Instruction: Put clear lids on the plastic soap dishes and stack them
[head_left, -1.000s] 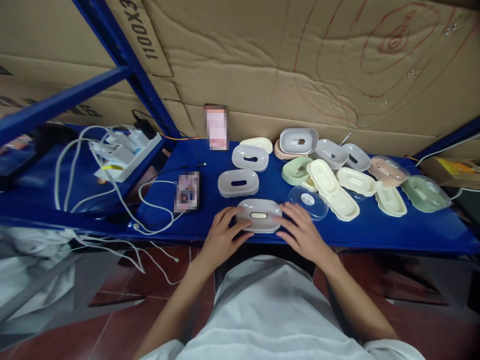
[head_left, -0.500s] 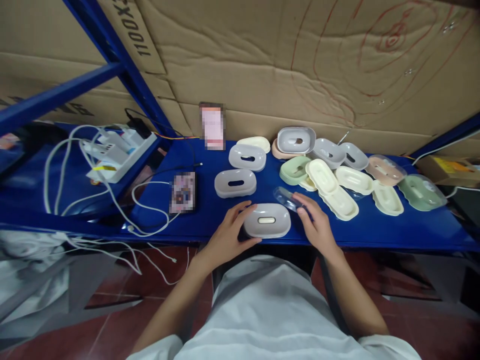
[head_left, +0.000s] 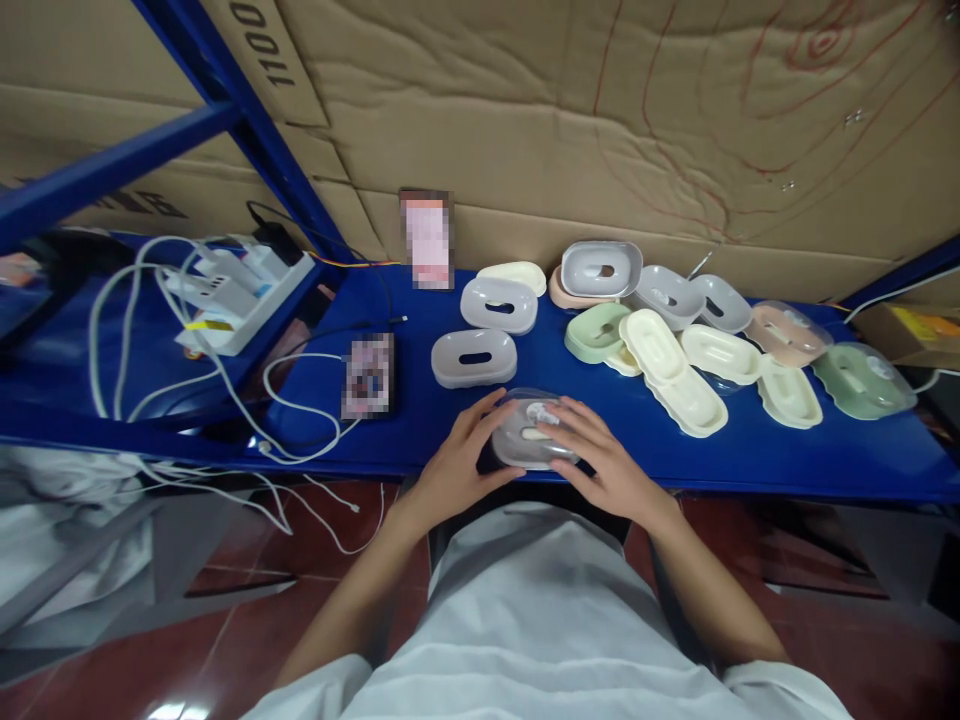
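Observation:
At the front edge of the blue table sits a grey oval soap dish (head_left: 517, 447) with a cream strip across its middle slot. A clear plastic lid (head_left: 541, 410) with a whitish patch now lies over it. My left hand (head_left: 466, 455) curves round the dish's left side, thumb at the near edge and fingers at the far edge. From the right, my right hand (head_left: 600, 455) holds the lid, its fingers laid across the top and thumb near the front rim. The fingers hide part of the lid's right end, so I cannot tell whether it is fully seated.
Two grey dishes (head_left: 474, 358) stand just beyond my hands. Cream trays (head_left: 694, 400), a green dish (head_left: 596, 335) and lidded dishes (head_left: 862, 380) spread to the right. Left are a pixelated device (head_left: 368, 376), white cables (head_left: 300, 458) and a power strip (head_left: 259, 310). Cardboard (head_left: 480, 120) walls the back.
My right hand has brought the clear lid left and down from beside the grey dish onto its top. My left hand stays at the dish's left side.

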